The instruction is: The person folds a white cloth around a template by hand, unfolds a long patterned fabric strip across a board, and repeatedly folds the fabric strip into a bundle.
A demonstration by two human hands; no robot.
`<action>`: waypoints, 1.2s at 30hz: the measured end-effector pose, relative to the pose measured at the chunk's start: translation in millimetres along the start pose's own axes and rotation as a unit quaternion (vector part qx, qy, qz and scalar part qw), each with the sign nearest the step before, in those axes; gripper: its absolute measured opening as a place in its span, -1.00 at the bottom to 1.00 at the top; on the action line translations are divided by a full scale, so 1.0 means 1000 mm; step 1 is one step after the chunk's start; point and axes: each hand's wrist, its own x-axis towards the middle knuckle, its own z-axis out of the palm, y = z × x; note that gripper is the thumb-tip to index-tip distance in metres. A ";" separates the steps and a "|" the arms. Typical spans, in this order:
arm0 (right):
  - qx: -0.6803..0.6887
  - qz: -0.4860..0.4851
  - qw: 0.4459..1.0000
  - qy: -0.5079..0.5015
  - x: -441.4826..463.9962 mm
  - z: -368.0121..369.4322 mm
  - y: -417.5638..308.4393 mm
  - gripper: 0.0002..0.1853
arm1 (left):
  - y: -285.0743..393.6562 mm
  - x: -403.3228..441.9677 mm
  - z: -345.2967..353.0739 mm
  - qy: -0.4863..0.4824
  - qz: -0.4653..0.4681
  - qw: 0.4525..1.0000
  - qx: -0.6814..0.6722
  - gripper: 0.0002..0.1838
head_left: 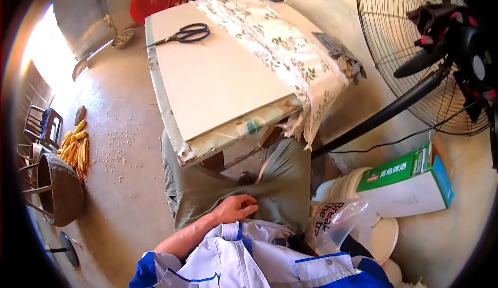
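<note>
My left hand [237, 208] rests on my lap over the olive trousers [207, 194]. Its fingers are loosely bent and slightly apart, and nothing shows in them. My right hand is out of sight. In front of my knees stands a small table with a pale flat board [223, 80] on it. Dark-handled scissors [189, 33] lie on the board near its far left corner, blades pointing left. A floral cloth [280, 44] with a frayed edge covers the table's right side and hangs over the near corner.
A large fan [415, 54] stands at the right, above a green and white box [404, 179] and a clear plastic bag [334, 223]. Corn cobs [78, 148] and scattered kernels lie on the left floor beside a basket [59, 189]. A red basin [150, 3] is behind the table.
</note>
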 end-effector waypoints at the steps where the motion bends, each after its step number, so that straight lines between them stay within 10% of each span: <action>1: -0.004 -0.001 1.000 -0.006 -0.001 -0.001 0.002 -0.74 | -0.002 0.000 0.000 0.001 0.005 1.000 0.002 -0.57; 8: -0.004 -0.053 0.998 -0.035 -0.025 -0.004 0.029 -0.75 | 0.004 -0.004 -0.002 0.005 0.026 0.999 0.023 -0.56; 13: 0.079 -0.273 0.955 0.082 -0.085 -0.039 0.036 -0.74 | 0.001 -0.003 -0.003 0.006 0.043 0.998 0.042 -0.56; 16: 0.099 -0.058 0.988 -0.100 -0.146 -0.114 -0.027 -0.63 | 0.000 -0.004 -0.001 0.014 0.064 0.997 0.036 -0.57; 24: 0.248 -0.265 0.908 0.210 -0.199 -0.237 -0.117 -0.75 | -0.002 -0.006 -0.002 0.013 0.063 0.998 0.017 -0.60; 36: 0.133 -0.166 0.766 0.607 -0.020 -0.313 -0.141 -0.56 | 0.005 -0.009 -0.006 0.012 -0.001 1.000 0.010 -0.57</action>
